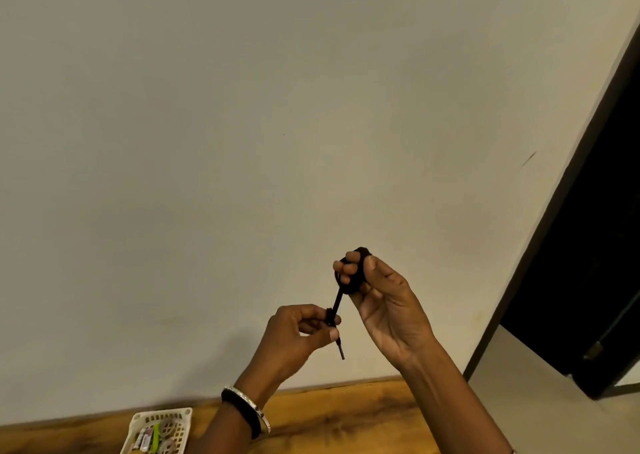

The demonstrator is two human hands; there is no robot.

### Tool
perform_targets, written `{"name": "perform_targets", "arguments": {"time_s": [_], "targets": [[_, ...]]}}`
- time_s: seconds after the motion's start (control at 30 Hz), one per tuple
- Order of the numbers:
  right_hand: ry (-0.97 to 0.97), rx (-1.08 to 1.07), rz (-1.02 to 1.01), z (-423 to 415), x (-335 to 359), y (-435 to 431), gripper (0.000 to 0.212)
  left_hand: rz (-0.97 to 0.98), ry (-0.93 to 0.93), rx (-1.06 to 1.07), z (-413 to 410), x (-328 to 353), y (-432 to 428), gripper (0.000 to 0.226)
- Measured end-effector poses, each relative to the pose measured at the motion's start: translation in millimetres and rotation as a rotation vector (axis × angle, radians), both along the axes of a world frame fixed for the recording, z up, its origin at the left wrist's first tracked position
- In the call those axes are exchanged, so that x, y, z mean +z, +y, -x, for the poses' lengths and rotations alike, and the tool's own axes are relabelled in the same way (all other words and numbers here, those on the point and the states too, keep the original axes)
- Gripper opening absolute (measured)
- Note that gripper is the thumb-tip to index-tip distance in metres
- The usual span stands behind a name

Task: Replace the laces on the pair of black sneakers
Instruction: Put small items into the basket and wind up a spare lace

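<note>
- A white basket [162, 412] of small odds and ends sits at about 7 o'clock in the view, on the wooden table [329, 415]. No sneaker shows anywhere, so how many eyelets are laced cannot be told.
- The left hand [294, 336], near 6 o'clock, has bangles [246, 412] at the wrist. It pinches the black lace [337, 299] between the thumb and curled fingers, just above the lace's tip, which pokes out towards 6 o'clock.
- From that pinch the lace runs taut towards 1 o'clock into a wound bundle [350, 283].
- The right hand [384, 308], at 1 o'clock from the left hand, curls its fingers round the bundle and holds it up before the wall. I judge this to be either a fresh lace being uncoiled or an old one being wound away. Either way, this lace is in no shoe.
- A dark door [588, 245] stands at 3 o'clock.
</note>
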State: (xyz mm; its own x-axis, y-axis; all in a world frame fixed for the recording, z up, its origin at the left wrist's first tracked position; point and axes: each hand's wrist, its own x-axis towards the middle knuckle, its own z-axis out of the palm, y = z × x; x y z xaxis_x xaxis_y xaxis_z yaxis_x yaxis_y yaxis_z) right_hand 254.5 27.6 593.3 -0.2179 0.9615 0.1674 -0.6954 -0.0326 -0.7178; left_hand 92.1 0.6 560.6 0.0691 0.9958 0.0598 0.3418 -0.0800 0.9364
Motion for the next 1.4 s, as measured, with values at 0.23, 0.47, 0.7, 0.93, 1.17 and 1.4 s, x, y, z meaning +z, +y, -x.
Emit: {"name": "perform_targets", "arguments": {"time_s": [0.23, 0.47, 0.7, 0.93, 1.17, 1.4], "targets": [[-0.109, -0.224, -0.072, -2.6, -8.0, 7.5, 0.034, 0.138, -0.038, -0.18, 4.0, 1.2, -3.2, 0.019], [-0.502, -0.391, -0.271, -6.7, -25.1, 10.5, 0.024, 0.146, -0.221, -0.203, 11.0, 20.2, -12.4, 0.033], [-1.115, -0.454, -0.687, -7.7, -42.2, 7.6, 0.031, 0.22, -0.658, -0.06, 21.2, 35.9, -5.3, 0.028], [-1.184, -0.353, -0.695, 7.0, -47.9, 0.5, 0.018, 0.328, -0.83, 0.128, 22.9, 31.2, 4.4, 0.025], [-0.837, -0.031, -0.366, 13.6, -32.9, -9.6, 0.021, 0.256, -0.76, 0.072, 8.2, 22.3, -2.0, 0.035], [-0.473, 0.098, -0.183, 6.1, -24.7, -9.7, 0.03, 0.14, -0.453, -0.025, 5.7, 18.0, -5.0, 0.03]]}}
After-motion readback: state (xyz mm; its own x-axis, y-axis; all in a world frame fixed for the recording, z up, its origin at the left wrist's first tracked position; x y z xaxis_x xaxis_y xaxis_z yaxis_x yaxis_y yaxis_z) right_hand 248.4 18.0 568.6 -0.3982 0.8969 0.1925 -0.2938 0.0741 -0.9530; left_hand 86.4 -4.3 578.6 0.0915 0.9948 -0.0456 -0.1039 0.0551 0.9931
